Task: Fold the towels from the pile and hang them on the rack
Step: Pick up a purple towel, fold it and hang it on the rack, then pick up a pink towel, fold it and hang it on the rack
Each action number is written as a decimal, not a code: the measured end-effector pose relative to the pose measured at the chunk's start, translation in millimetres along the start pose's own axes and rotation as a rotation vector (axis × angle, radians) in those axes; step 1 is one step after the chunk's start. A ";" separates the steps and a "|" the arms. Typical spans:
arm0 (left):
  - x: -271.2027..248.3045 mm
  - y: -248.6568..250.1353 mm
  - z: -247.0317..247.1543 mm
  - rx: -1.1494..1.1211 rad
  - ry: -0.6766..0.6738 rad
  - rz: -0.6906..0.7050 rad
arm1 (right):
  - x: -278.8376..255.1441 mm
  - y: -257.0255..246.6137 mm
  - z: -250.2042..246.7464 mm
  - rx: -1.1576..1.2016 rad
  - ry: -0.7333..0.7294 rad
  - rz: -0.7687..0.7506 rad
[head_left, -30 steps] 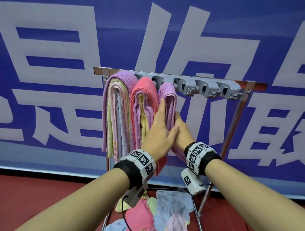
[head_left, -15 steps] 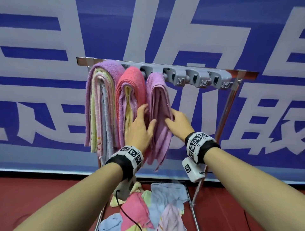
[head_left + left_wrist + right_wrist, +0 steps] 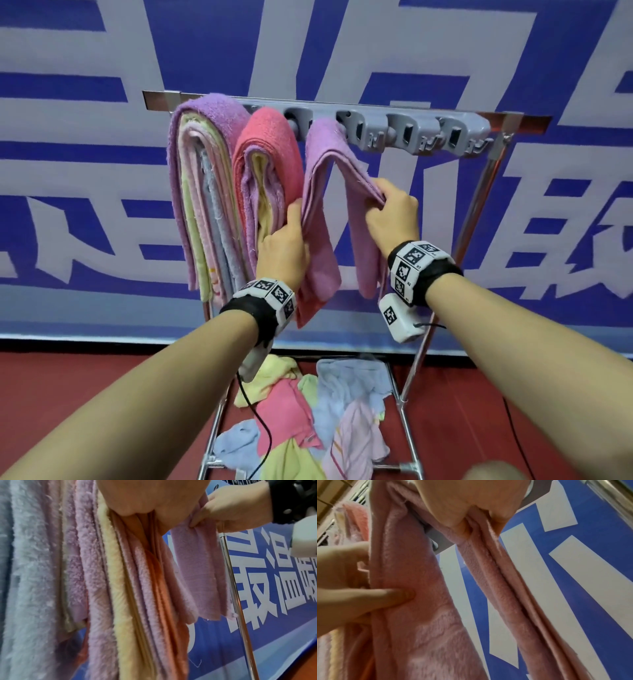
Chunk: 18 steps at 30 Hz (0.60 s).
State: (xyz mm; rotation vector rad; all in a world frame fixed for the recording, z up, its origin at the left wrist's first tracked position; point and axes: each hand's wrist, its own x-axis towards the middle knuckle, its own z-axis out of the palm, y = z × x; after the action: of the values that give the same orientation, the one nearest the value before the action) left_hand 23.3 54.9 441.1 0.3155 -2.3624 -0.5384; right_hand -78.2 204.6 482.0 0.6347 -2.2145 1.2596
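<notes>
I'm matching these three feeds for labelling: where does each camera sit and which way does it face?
Head: worn high, facing forward and down at the rack; shows both forearms, left hand and right hand on the lilac towel.
Left wrist: below the left hand, looking up along hanging towels; right hand visible.
Right wrist: below the right hand, looking up; left fingers visible.
Shared: all show the lilac towel.
</notes>
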 end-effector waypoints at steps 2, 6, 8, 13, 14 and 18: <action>-0.4 -0.8 2.4 0.011 -0.040 -0.010 | 0.9 -5.4 3.7 0.050 0.026 -0.031; 1.0 0.1 10.2 0.043 -0.153 -0.059 | -1.3 -11.3 10.3 0.076 -0.101 -0.057; -3.4 -3.3 16.6 -0.016 -0.233 -0.053 | -6.3 -12.1 13.3 0.113 -0.214 -0.007; -36.4 -26.2 49.9 -0.159 -0.504 -0.156 | -37.7 13.8 42.8 -0.070 -0.618 0.113; -47.1 -32.4 57.7 -0.148 -0.599 -0.190 | -48.5 24.8 49.6 -0.097 -0.674 0.135; -96.9 -60.9 91.3 -0.005 -0.979 -0.183 | -106.2 81.0 71.3 -0.119 -0.845 0.254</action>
State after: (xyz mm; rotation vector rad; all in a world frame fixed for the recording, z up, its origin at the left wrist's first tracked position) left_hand 38.1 62.9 295.7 0.3068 -3.2853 -0.9393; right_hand -61.7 194.8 331.8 0.9923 -3.1107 1.0679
